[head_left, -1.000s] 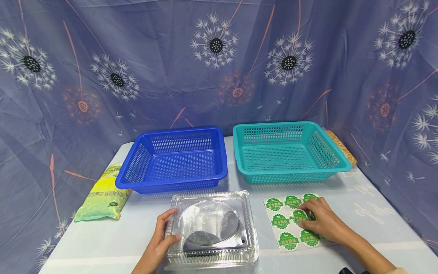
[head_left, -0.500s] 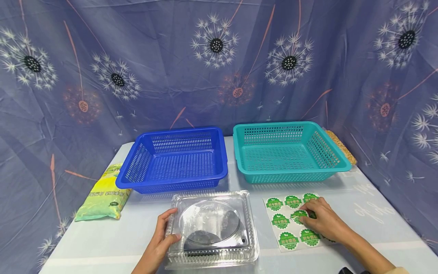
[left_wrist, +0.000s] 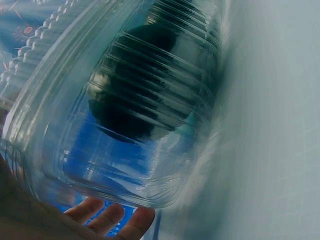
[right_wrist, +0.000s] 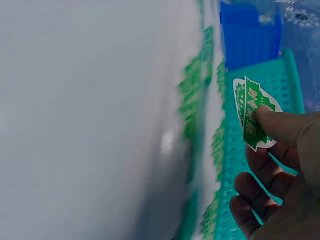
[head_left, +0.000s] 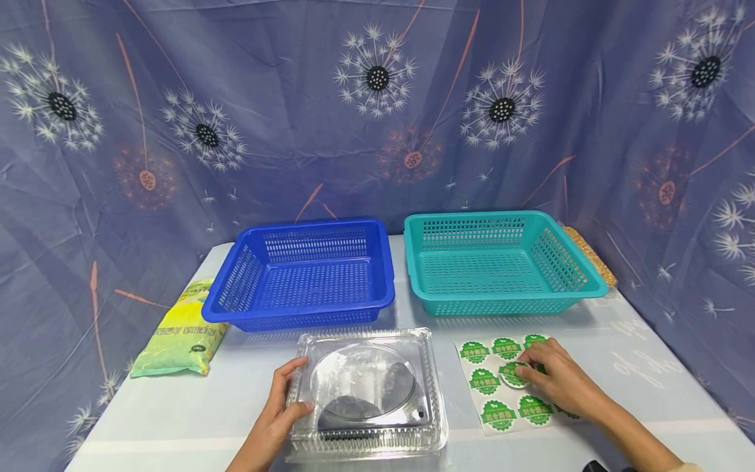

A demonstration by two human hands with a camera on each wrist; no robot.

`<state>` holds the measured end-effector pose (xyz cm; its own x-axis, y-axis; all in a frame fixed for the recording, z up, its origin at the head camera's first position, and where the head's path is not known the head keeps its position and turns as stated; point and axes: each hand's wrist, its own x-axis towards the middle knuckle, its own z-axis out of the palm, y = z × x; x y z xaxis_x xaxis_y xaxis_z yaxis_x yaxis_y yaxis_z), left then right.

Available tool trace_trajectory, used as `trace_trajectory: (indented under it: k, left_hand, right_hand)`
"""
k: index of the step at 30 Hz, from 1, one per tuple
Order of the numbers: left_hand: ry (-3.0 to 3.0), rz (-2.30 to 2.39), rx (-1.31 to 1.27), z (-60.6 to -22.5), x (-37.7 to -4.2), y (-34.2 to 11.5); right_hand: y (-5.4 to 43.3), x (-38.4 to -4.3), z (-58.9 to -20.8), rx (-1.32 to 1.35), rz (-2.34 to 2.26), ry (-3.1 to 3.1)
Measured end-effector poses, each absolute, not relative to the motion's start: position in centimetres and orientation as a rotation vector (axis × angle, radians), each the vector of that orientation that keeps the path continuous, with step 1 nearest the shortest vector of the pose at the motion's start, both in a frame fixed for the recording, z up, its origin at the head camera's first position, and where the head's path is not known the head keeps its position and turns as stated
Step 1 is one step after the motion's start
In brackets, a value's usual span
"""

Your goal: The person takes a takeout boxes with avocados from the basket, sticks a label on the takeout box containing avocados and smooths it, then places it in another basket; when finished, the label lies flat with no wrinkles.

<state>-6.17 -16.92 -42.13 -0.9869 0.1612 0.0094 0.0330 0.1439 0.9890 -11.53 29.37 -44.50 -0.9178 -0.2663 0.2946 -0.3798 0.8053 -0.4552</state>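
A clear plastic clamshell container [head_left: 366,393] lies near the table's front, with dark rounded shapes [left_wrist: 140,85] showing through its ribbed wall. My left hand [head_left: 274,413] grips its left side, thumb at the near part and fingers at the far part of that side. To the right lies a white sheet of round green stickers [head_left: 486,406]. Over this sheet my right hand [head_left: 557,380] pinches one green sticker [right_wrist: 252,107] between thumb and fingers. In the right wrist view the sticker stands raised, tilted on edge, its white rim visible.
Behind the container stands a blue plastic basket [head_left: 315,318], and to its right a teal basket [head_left: 501,307]. A yellow-green bag [head_left: 179,334] lies at the left. Beside the teal basket's right side is a yellowish, grainy-looking item [head_left: 590,255]. A patterned curtain [head_left: 295,131] closes off the back.
The sticker in my right fingers has turned slightly and shows more of its white rim. My left hand and the container stay in place; the head view has shifted a little.
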Motion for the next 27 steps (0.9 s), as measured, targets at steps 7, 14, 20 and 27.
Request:
trace_trajectory:
  k: [7, 14, 20, 27]
  left_hand:
    - [2.328, 1.971, 0.203, -42.2, -6.2, -17.0]
    - [2.32, 1.979, 0.212, -42.2, -6.2, -17.0]
    - [2.328, 1.956, 0.204, -42.1, -6.2, -17.0]
    - [2.327, 1.94, 0.206, -42.1, -6.2, -16.9]
  right_hand:
    - [27.0, -12.5, -42.4, 0.559, 0.85, -2.743]
    - [23.8, -13.4, -40.5, 0.643, 0.947, -2.688]
    - [21.4, -13.6, -38.8, 0.687, 0.99, -2.675]
    - [18.5, -13.5, -37.2, 0.775, 1.05, -2.631]
